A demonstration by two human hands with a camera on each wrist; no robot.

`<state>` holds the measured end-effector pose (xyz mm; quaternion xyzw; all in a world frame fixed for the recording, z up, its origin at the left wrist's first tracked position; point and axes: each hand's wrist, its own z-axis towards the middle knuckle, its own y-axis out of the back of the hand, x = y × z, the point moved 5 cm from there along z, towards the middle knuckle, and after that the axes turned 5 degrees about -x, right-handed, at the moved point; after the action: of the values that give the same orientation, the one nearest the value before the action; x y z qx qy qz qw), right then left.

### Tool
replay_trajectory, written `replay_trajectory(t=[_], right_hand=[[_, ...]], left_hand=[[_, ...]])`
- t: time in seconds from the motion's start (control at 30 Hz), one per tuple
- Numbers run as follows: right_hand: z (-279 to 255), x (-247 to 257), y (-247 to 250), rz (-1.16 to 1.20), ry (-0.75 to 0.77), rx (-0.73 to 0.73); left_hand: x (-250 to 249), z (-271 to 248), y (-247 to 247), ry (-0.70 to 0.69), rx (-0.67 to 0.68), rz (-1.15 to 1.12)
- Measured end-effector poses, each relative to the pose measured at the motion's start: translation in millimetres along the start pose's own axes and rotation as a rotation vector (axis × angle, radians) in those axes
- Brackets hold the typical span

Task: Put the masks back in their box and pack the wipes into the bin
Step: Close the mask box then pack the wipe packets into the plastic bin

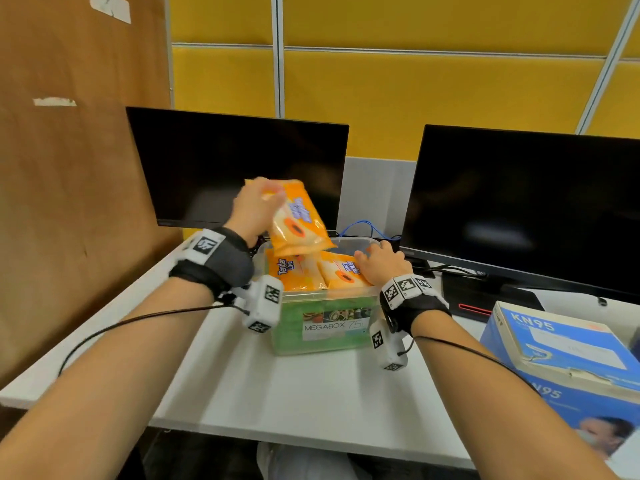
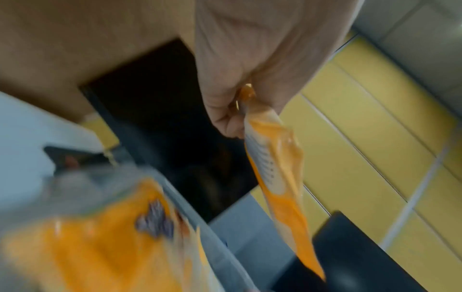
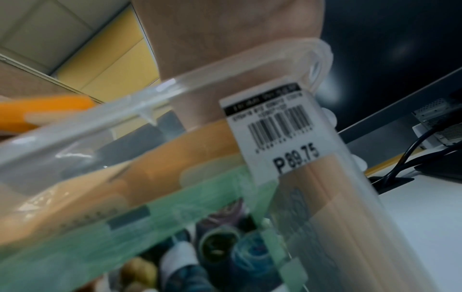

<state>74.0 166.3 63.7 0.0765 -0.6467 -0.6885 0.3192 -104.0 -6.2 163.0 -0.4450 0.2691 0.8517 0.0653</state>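
Head view: our left hand (image 1: 254, 211) grips an orange wipes pack (image 1: 298, 220) by its top edge, tilted, just above the clear bin (image 1: 322, 327) on the bench (image 1: 277, 386). Two more packs (image 1: 311, 270) stand inside the bin. Right hand (image 1: 382, 261) rests on the bin's far right corner, fingers spread, holding nothing. KN95 mask box (image 1: 561, 358) sits right of the bin. Left wrist: fingers pinch the pack's edge. Right wrist: bin wall with price sticker (image 3: 280, 126) fills the view
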Motion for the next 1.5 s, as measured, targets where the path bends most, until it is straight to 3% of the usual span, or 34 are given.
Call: replay_trajectory(t=[0.07,0.13,0.2,0.23,0.3,0.37,0.4,0.47,0.53,0.67,0.77,0.87,0.97,1.17,1.3,1.5], right_hand=[[-3.2,0.7,2.8,0.022,0.003,-0.039],[-7.1,2.7,14.5,0.074,0.082,-0.212],[-14.0,6.2,27.2,0.243,0.189,-0.352],[-16.6,6.0,31.2,0.417,0.205,-0.342],[-20.2,9.4,31.3,0.951,0.071,-0.115],[-24.3,20.4,23.6,1.23,-0.056,0.204],[-24.6,26.1,20.7,1.276,-0.058,0.273],[-18.1,30.4,23.7,1.308,-0.029,0.184],[-7.5,29.1,36.1,1.225,0.001,-0.016],[17.6,36.4,67.9,0.778,0.175,-0.228],[33.1,53.2,78.8,0.42,0.286,-0.283],[44.5,75.3,74.2,0.221,0.367,-0.26],[46.9,95.7,67.9,0.153,0.457,-0.202],[51.2,88.0,104.9,0.368,0.43,-0.389],[54.1,79.7,119.8,0.226,0.479,-0.313],[50.6,79.7,92.1,0.044,0.448,-0.185]], left_hand=[[0.3,-8.3,-32.9,0.001,0.095,0.02],[9.3,-13.8,-54.2,0.054,0.088,-0.01],[19.8,-17.0,-63.7,0.145,0.049,-0.123],[24.2,-17.6,-66.8,0.196,0.036,-0.202],[24.7,-21.3,-68.2,0.252,-0.004,-0.305],[23.0,-25.0,-67.1,0.237,-0.059,-0.271],[21.3,-28.0,-66.2,0.222,-0.063,-0.242],[25.9,-31.1,-66.2,0.237,0.003,-0.209],[32.4,-32.8,-62.3,0.24,0.064,-0.158],[49.1,-32.4,-53.2,0.171,0.113,0.154],[56.6,-39.5,-63.2,0.141,0.233,0.323],[53.1,-46.6,-71.2,-0.014,0.242,0.458],[50.4,-51.6,-77.8,-0.148,0.274,0.615],[57.9,-48.3,-83.6,-0.131,0.399,0.745],[58.6,-48.3,-85.5,-0.104,0.388,0.722],[54.4,-53.5,-78.5,-0.055,0.32,0.612]])
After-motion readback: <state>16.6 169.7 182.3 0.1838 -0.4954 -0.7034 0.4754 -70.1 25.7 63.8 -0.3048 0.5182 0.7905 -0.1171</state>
